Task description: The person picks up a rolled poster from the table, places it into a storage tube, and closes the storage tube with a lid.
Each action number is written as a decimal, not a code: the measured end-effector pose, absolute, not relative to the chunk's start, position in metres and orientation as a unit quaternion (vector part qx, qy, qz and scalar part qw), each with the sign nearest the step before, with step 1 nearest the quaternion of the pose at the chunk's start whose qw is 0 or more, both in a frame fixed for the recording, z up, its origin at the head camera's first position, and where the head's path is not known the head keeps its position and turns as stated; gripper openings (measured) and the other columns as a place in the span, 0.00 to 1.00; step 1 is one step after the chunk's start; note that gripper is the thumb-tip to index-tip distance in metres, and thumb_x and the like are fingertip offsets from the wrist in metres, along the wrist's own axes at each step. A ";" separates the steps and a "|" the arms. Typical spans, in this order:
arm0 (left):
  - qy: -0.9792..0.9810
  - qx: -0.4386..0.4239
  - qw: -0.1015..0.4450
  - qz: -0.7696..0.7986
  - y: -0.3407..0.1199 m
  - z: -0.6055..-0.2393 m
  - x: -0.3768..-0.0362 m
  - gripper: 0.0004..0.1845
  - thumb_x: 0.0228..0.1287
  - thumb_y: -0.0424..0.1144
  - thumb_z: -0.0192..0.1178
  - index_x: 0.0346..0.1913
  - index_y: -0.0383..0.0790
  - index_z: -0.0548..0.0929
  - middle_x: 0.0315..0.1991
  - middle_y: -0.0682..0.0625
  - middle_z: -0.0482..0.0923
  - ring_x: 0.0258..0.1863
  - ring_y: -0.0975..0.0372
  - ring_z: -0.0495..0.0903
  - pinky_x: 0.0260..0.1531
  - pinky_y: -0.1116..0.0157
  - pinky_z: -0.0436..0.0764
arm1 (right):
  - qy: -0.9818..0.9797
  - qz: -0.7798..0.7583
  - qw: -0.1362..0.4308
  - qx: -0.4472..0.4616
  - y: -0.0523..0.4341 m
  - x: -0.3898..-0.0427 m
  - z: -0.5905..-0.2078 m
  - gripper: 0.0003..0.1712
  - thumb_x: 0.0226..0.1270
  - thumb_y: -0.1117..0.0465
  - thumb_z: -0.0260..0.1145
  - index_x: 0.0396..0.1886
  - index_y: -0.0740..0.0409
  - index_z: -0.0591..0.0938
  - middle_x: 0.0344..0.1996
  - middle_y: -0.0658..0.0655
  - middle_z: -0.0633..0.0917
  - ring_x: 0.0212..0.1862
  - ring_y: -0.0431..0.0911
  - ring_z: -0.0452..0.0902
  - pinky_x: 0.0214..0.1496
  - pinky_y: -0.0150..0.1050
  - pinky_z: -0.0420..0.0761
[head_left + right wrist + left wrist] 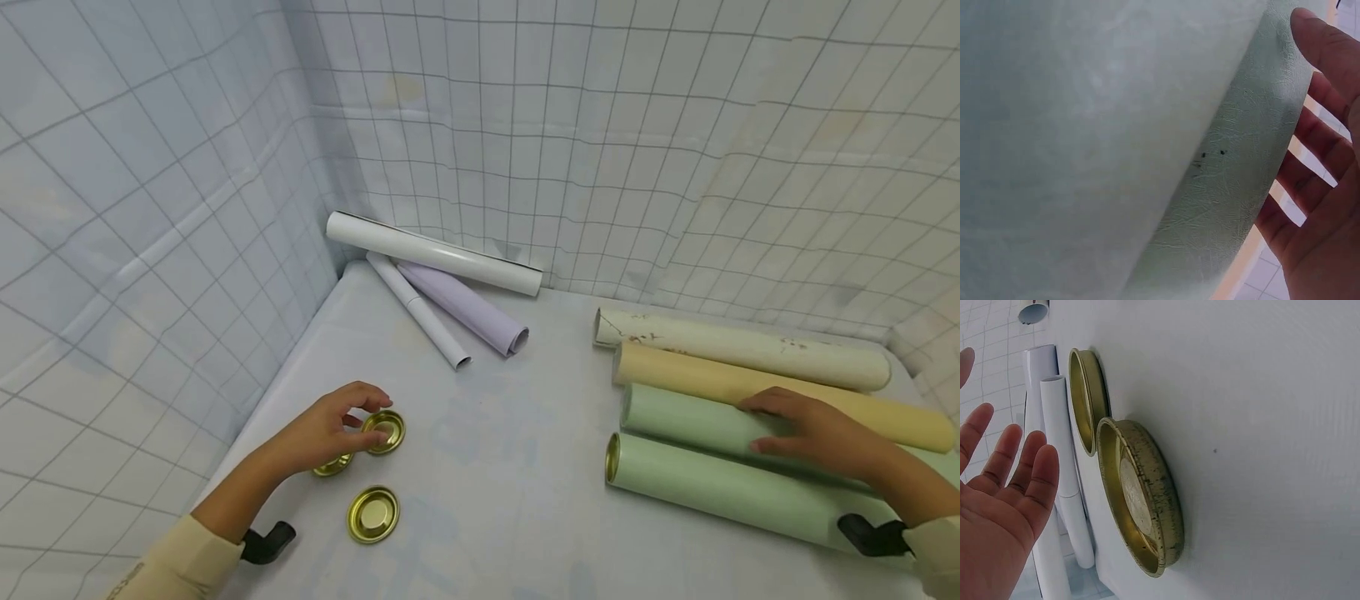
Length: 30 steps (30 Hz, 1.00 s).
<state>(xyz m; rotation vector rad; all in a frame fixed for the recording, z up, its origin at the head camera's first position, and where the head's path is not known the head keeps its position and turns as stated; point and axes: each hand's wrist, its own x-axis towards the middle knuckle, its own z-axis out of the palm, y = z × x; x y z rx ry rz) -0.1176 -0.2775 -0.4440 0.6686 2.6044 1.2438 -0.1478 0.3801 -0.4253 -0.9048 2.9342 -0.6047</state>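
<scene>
My left hand [333, 429] hovers by a gold round lid [384, 432], its fingers loosely spread. In the left wrist view the fingers stand apart from the lids, holding nothing. Another gold lid [333, 465] lies partly hidden under this hand, and a third gold lid [373, 514] sits nearer me. On the right, my right hand [817, 433] straddles a pale green wallpaper roll [690, 419], thumb on the near side and fingers on the far side. In the right wrist view the roll's textured surface [1229, 162] hides the fingertips. A second green roll [697, 479] with a gold end lies in front.
Behind the gripped roll lie a yellow roll [697, 371] and a cream floral roll [720, 337], side by side. At the back left rest a glossy white roll [435, 254], a thin white roll [423, 317] and a lilac roll [468, 308]. Grid-patterned sheeting [525, 125] walls the table.
</scene>
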 end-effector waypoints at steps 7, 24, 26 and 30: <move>0.872 0.221 0.089 0.428 -0.278 -0.447 -0.116 0.24 0.62 0.44 0.71 0.57 0.37 0.77 0.55 0.43 0.76 0.54 0.48 0.76 0.50 0.52 0.80 | 0.950 -0.169 0.041 -0.260 0.377 -0.148 -0.425 0.32 0.55 0.50 0.78 0.58 0.56 0.82 0.55 0.57 0.83 0.56 0.42 0.74 0.49 0.19 0.65; 0.863 0.214 0.089 0.448 -0.277 -0.453 -0.114 0.23 0.60 0.41 0.72 0.55 0.36 0.78 0.53 0.43 0.77 0.53 0.47 0.76 0.49 0.52 0.81 | 0.938 -0.193 0.070 -0.278 0.372 -0.151 -0.429 0.42 0.57 0.46 0.76 0.68 0.57 0.75 0.60 0.60 0.79 0.62 0.31 0.65 0.54 0.12 0.55; 0.864 0.211 0.091 0.448 -0.278 -0.453 -0.114 0.23 0.60 0.41 0.72 0.55 0.36 0.78 0.53 0.43 0.77 0.53 0.47 0.76 0.49 0.53 0.81 | 0.940 -0.186 0.072 -0.277 0.372 -0.151 -0.429 0.42 0.57 0.45 0.76 0.69 0.55 0.74 0.61 0.60 0.79 0.62 0.33 0.66 0.54 0.13 0.56; 0.865 0.205 0.095 0.448 -0.280 -0.454 -0.113 0.23 0.61 0.42 0.71 0.55 0.36 0.78 0.54 0.43 0.77 0.53 0.47 0.76 0.50 0.52 0.80 | 0.941 -0.174 0.071 -0.283 0.372 -0.152 -0.430 0.41 0.58 0.45 0.75 0.69 0.54 0.74 0.61 0.58 0.79 0.62 0.40 0.70 0.54 0.16 0.61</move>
